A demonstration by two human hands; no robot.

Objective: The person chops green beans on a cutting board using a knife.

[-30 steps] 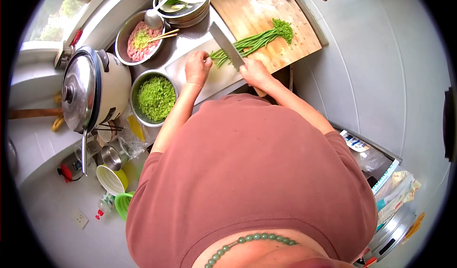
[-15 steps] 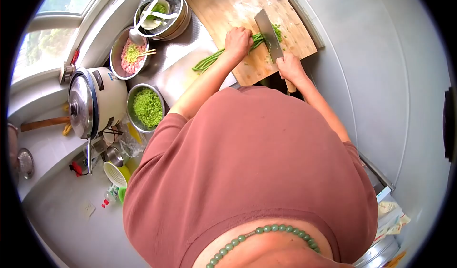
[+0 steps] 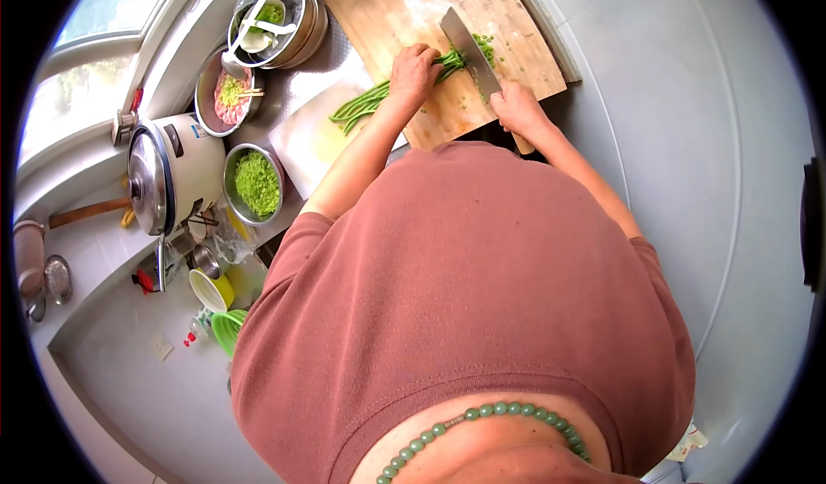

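My left hand [image 3: 415, 73] is closed round a bundle of long green beans [image 3: 366, 104] lying across the wooden cutting board [image 3: 456, 116]. The loose ends of the beans reach left over a white board [image 3: 314, 135]. In my right hand [image 3: 516, 108] is the handle of a cleaver [image 3: 469, 52]. Its broad blade stands at the right end of the bundle, close to my left fingers. Small chopped green pieces [image 3: 486, 47] lie just beyond the blade.
Left of the boards are a bowl of chopped greens [image 3: 257, 184], a bowl of minced meat [image 3: 231, 110] with chopsticks, and stacked bowls [image 3: 306, 32] with a ladle. A lidded cooker [image 3: 194, 161] stands by the window. Baskets [image 3: 212, 290] are at the lower left.
My left hand has moved right onto the beans and taken hold of them. The cleaver has gone from the beans' left end to their right end. The view has shifted too.
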